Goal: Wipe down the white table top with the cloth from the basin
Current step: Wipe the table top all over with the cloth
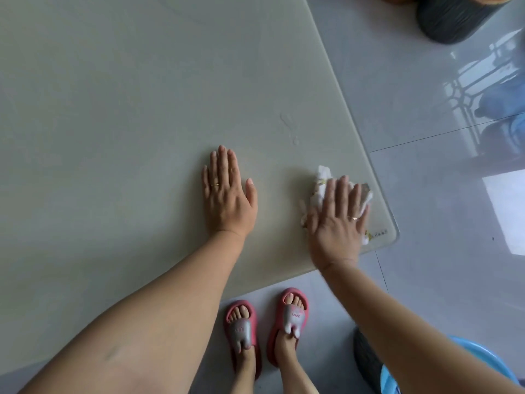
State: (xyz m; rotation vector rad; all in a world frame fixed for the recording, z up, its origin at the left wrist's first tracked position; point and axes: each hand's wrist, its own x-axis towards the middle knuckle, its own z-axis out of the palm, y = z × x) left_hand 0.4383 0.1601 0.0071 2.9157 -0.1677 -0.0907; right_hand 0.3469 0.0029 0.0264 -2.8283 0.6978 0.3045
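White cloth [322, 183] is squashed flat under the fingers [339, 191] of the right hand [336, 220]. Those fingers are spread out and pressing down, not curled around the cloth. Bits of cloth poke out past the fingertips and at both sides of the palm. It sits right by the near right corner of the bench [113, 109], close to the rounded edge.

The fingers [223, 166] of the left hand [227, 194] are open too, lying flat and close together on the bare top. That hand holds nothing. It rests a little way to the left of the cloth, near the front edge, and looks like it is just propping the person up.

A small wet smear [291, 129] shows on the top, just beyond the two hands.

I think the wiping is going on right now, and this corner is the part being done. Most of the big top stretches away to the left and far side, so I guess a lot is left to wipe. Next the right hand needs to push the cloth along, pressing down, and go over that wet smear. It should take care not to slide the cloth off the edge.

Down on the shiny floor [426, 109] are two pink slippers [267, 328], and a blue tub [488, 362] peeks in at the right, maybe the basin.
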